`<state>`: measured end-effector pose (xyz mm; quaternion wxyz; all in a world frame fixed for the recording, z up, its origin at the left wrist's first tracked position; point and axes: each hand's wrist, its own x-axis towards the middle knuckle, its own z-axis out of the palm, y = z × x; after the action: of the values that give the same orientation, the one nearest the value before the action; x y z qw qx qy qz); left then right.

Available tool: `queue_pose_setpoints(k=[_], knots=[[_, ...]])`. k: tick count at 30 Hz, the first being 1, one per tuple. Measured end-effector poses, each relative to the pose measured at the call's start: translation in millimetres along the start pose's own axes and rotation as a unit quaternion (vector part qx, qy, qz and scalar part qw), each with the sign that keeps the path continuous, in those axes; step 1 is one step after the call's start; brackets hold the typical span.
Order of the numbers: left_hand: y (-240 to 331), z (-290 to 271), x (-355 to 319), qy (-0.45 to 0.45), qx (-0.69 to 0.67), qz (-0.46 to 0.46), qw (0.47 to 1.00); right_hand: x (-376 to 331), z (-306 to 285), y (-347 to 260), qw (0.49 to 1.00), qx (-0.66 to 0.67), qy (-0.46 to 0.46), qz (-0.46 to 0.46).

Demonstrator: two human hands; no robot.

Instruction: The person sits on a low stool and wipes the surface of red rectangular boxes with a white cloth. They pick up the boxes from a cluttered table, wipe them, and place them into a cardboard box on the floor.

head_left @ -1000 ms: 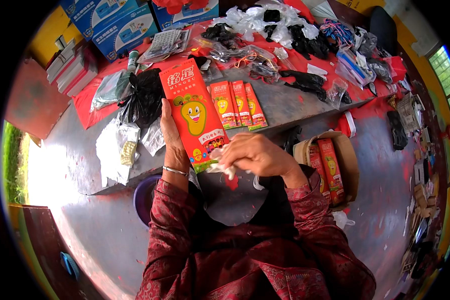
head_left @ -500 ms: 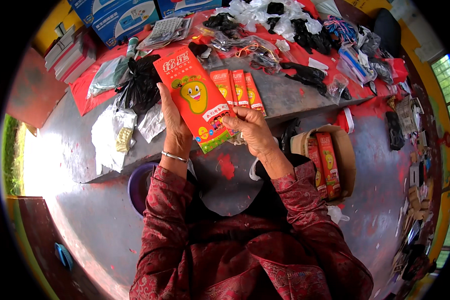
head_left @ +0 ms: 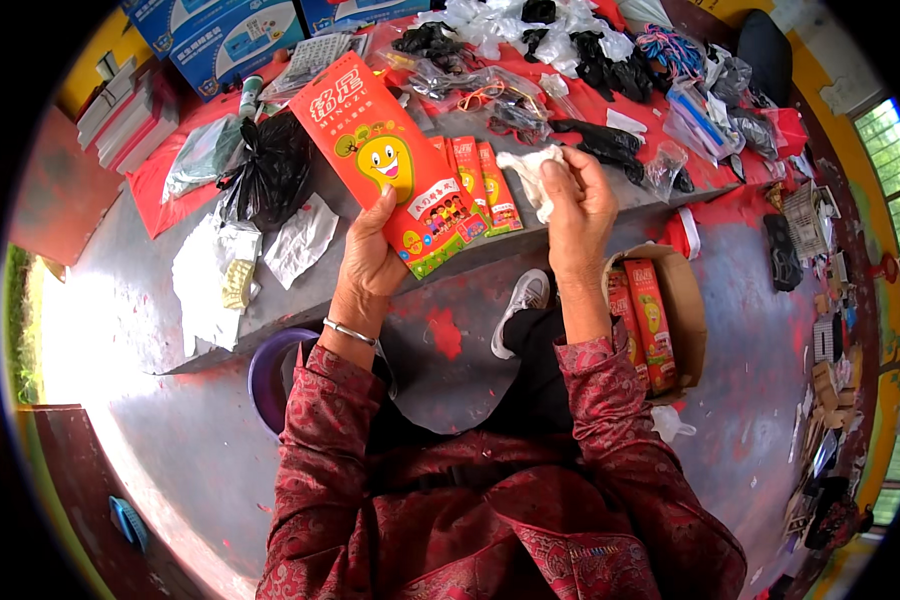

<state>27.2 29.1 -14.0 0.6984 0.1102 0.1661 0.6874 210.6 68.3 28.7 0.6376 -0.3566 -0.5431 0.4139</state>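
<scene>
A flat red box [head_left: 385, 150] with a yellow smiling cartoon figure and a green lower edge is tilted in front of me. My left hand [head_left: 365, 255] grips its lower left side, thumb across the front. To the right, my right hand [head_left: 578, 215] pinches a crumpled white cloth [head_left: 528, 172], held apart from the box. Several similar red boxes [head_left: 500, 190] lie on the grey ledge [head_left: 300, 300] behind the held one, partly hidden by it.
At my right stands an open cardboard carton [head_left: 688, 320] with red boxes [head_left: 656, 325] upright inside. A purple bucket [head_left: 266, 385] is on the floor at my left. Black bags [head_left: 270, 165], white paper [head_left: 210, 275] and a heap of plastic bags [head_left: 560, 40] cover parts of the ledge.
My right hand has left the box's lower right edge and moved right and up, now showing the white cloth. The left hand's thumb now lies over the box front.
</scene>
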Motion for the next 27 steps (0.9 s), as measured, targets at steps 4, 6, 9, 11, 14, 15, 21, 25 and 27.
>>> queue_pose_setpoints(k=[4, 6, 9, 11, 14, 15, 21, 25, 27], knots=[[-6, -5, 7, -0.037, -0.029, -0.02, 0.999, -17, 29, 10, 0.874, -0.315, -0.176, -0.324], [2, -24, 16, -0.079, -0.102, -0.067, 0.989, -41, 44, 17, 0.801, -0.409, -0.2, -0.387], [8, -5, 9, -0.047, -0.085, -0.053, 0.994, -62, 45, 11, 0.813, -0.35, -0.281, -0.37], [5, -8, 10, -0.021, -0.042, -0.019, 0.999, -62, 38, 6, 0.823, -0.329, -0.319, -0.336], [8, -5, 5, -0.008, -0.034, 0.011, 0.999, -42, 7, -9, 0.905, -0.141, -0.401, 0.001], [13, -5, 5, -0.007, -0.031, 0.011, 0.999, -36, -10, 3, 0.927, -0.125, -0.351, 0.042], [11, -7, 1, 0.0, 0.007, -0.007, 1.0, 1, -29, -9, 0.994, 0.096, 0.005, 0.051], [6, 0, -3, -0.014, 0.051, -0.053, 0.997, -11, 3, -26, 0.98, -0.069, -0.117, -0.143], [4, -2, -3, -0.032, 0.058, -0.069, 0.995, -7, 20, -19, 0.892, -0.248, -0.2, -0.32]])
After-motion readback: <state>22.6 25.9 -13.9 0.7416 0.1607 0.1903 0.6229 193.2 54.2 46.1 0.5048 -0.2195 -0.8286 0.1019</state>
